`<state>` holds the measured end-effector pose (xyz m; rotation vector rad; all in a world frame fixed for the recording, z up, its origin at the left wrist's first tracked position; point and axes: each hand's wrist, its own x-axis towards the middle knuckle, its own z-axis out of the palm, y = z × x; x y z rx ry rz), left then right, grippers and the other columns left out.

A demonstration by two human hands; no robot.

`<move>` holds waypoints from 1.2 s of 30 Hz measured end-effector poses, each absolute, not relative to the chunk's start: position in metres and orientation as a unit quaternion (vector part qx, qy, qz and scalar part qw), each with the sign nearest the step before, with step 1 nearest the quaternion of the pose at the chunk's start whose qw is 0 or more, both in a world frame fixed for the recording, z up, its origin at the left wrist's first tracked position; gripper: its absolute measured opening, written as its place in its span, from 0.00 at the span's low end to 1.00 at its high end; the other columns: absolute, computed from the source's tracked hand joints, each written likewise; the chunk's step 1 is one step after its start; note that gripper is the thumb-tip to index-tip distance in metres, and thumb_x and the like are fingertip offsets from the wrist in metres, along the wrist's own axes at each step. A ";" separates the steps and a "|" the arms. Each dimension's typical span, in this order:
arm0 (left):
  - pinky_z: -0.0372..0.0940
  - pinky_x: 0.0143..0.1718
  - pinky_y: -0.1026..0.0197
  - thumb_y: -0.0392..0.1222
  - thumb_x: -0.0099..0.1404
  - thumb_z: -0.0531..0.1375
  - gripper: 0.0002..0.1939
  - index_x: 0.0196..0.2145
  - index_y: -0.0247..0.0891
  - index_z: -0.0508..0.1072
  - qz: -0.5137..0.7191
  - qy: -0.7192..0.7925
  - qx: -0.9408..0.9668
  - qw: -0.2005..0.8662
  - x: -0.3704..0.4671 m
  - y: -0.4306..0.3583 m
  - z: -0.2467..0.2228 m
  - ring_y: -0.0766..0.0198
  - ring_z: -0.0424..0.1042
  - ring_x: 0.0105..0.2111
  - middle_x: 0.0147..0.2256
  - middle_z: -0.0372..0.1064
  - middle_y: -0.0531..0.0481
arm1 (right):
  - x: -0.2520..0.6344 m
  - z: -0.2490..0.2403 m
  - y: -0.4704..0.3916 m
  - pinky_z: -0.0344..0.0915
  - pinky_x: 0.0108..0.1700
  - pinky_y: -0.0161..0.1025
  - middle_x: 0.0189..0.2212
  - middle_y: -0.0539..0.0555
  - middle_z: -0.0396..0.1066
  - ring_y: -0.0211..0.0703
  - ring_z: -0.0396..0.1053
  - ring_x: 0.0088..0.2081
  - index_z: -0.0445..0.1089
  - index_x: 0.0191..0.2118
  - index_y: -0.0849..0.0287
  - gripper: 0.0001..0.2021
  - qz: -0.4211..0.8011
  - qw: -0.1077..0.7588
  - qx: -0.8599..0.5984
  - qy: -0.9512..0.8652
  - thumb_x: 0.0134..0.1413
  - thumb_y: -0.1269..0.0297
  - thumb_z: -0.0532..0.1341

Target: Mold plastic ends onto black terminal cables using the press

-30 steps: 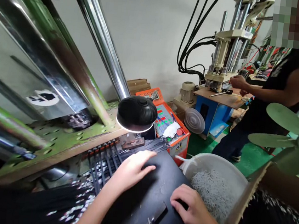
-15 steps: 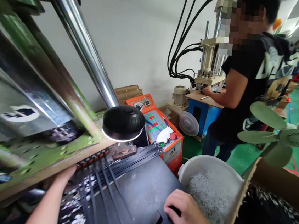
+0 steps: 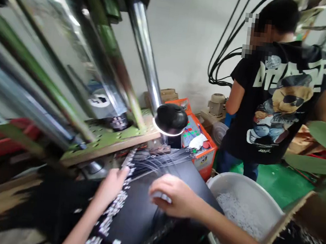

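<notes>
My left hand (image 3: 111, 186) is at the row of small white ends (image 3: 115, 206) along the near left edge of the dark work surface (image 3: 139, 208). Its fingertips are blurred, so its grip is unclear. Over the middle of that surface, my right hand (image 3: 174, 196) is closed, with whitish ends showing between its fingers. Thin black strands (image 3: 160, 218) seem to hang below it, smeared by motion. More thin black cords (image 3: 158, 164) lie across the far side of the surface, beside a small metal block (image 3: 160, 149). A black round lamp (image 3: 171, 119) with a lit rim stands above them.
A green press (image 3: 115, 132) with steel columns stands on the left. Behind the surface is an orange control box (image 3: 206, 157). A white bucket (image 3: 244, 181) of clear scraps, a cardboard box (image 3: 289, 217) and a fan (image 3: 324, 139) are on the right. A person (image 3: 279, 95) stands beyond.
My left hand has come out from the press edge to the white ends. The right hand has risen from the surface and closed. The cords sticking out of the press are gone; the view has shifted.
</notes>
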<state>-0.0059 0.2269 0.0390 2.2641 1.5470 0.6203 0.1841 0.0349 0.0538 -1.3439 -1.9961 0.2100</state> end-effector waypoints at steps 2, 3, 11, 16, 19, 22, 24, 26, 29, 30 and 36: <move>0.66 0.30 0.61 0.46 0.70 0.49 0.16 0.32 0.36 0.72 0.216 0.557 0.785 0.166 -0.014 0.200 0.028 0.56 0.76 0.32 0.29 0.76 0.45 | 0.173 0.062 0.080 0.51 0.66 0.45 0.62 0.61 0.61 0.50 0.55 0.63 0.63 0.58 0.64 0.25 0.048 0.302 -0.543 -0.782 0.55 0.67 0.66; 0.65 0.31 0.62 0.46 0.71 0.47 0.17 0.33 0.37 0.72 0.219 0.565 0.779 0.163 -0.019 0.187 0.025 0.56 0.76 0.34 0.31 0.76 0.44 | 0.169 0.061 0.102 0.49 0.67 0.50 0.65 0.66 0.55 0.55 0.50 0.66 0.59 0.61 0.67 0.32 0.048 0.279 -0.565 -0.775 0.52 0.68 0.68; 0.56 0.28 0.61 0.47 0.72 0.48 0.15 0.42 0.38 0.70 0.180 0.625 0.759 0.029 -0.053 0.146 0.038 0.51 0.77 0.35 0.33 0.77 0.41 | 0.161 0.048 0.160 0.71 0.44 0.45 0.43 0.55 0.72 0.42 0.72 0.41 0.68 0.49 0.62 0.12 0.069 0.128 -0.659 -0.738 0.65 0.60 0.58; 0.53 0.25 0.61 0.47 0.74 0.44 0.17 0.40 0.35 0.68 0.148 0.674 0.723 -0.026 -0.064 0.154 0.047 0.51 0.77 0.33 0.32 0.76 0.39 | 0.169 0.081 0.141 0.68 0.43 0.45 0.38 0.62 0.74 0.53 0.73 0.43 0.66 0.49 0.65 0.12 0.029 0.096 -0.669 -0.737 0.65 0.71 0.50; 0.54 0.25 0.61 0.46 0.74 0.43 0.18 0.39 0.33 0.68 0.157 0.678 0.718 0.000 -0.065 0.156 0.046 0.50 0.77 0.34 0.33 0.76 0.37 | 0.173 0.081 0.156 0.67 0.46 0.52 0.40 0.66 0.73 0.60 0.73 0.45 0.67 0.48 0.66 0.11 0.024 0.070 -0.663 -0.745 0.62 0.69 0.54; 0.55 0.26 0.60 0.46 0.73 0.44 0.17 0.38 0.34 0.68 0.173 0.641 0.746 0.048 -0.058 0.149 0.044 0.51 0.77 0.34 0.32 0.75 0.38 | 0.164 0.065 0.165 0.59 0.58 0.59 0.57 0.75 0.62 0.66 0.60 0.60 0.63 0.55 0.70 0.22 0.012 0.065 -0.634 -0.770 0.57 0.67 0.61; 0.57 0.28 0.60 0.46 0.72 0.46 0.15 0.36 0.38 0.68 0.194 0.572 0.789 0.109 -0.052 0.141 0.043 0.54 0.76 0.32 0.30 0.75 0.43 | 0.157 0.055 0.156 0.52 0.64 0.57 0.66 0.74 0.47 0.63 0.47 0.67 0.54 0.63 0.70 0.30 0.007 0.076 -0.599 -0.797 0.57 0.68 0.60; 0.60 0.31 0.61 0.47 0.72 0.47 0.14 0.35 0.41 0.68 0.223 0.470 0.827 0.213 -0.046 0.133 0.041 0.58 0.75 0.31 0.28 0.73 0.49 | 0.155 0.049 0.137 0.57 0.62 0.50 0.65 0.68 0.52 0.55 0.52 0.65 0.53 0.64 0.66 0.29 0.025 0.074 -0.555 -0.828 0.57 0.73 0.57; 0.64 0.37 0.62 0.47 0.67 0.54 0.07 0.36 0.43 0.68 0.240 0.368 0.830 0.344 -0.040 0.129 0.032 0.61 0.73 0.35 0.33 0.73 0.52 | 0.161 0.043 0.108 0.67 0.44 0.37 0.45 0.55 0.73 0.44 0.72 0.45 0.67 0.52 0.58 0.19 0.076 0.040 -0.509 -0.856 0.54 0.76 0.57; 0.64 0.39 0.62 0.45 0.65 0.57 0.06 0.37 0.43 0.68 0.230 0.359 0.834 0.350 -0.039 0.130 0.028 0.61 0.73 0.37 0.35 0.73 0.52 | 0.166 0.042 0.102 0.67 0.39 0.34 0.40 0.52 0.74 0.42 0.72 0.39 0.69 0.47 0.57 0.15 0.092 0.030 -0.502 -0.859 0.53 0.74 0.60; 0.65 0.44 0.60 0.40 0.65 0.55 0.08 0.38 0.43 0.74 0.107 0.358 0.897 0.236 -0.027 0.129 0.013 0.59 0.73 0.41 0.40 0.73 0.48 | 0.200 0.038 0.119 0.67 0.42 0.36 0.40 0.51 0.72 0.44 0.70 0.41 0.75 0.42 0.55 0.18 0.165 0.051 -0.519 -0.837 0.47 0.52 0.71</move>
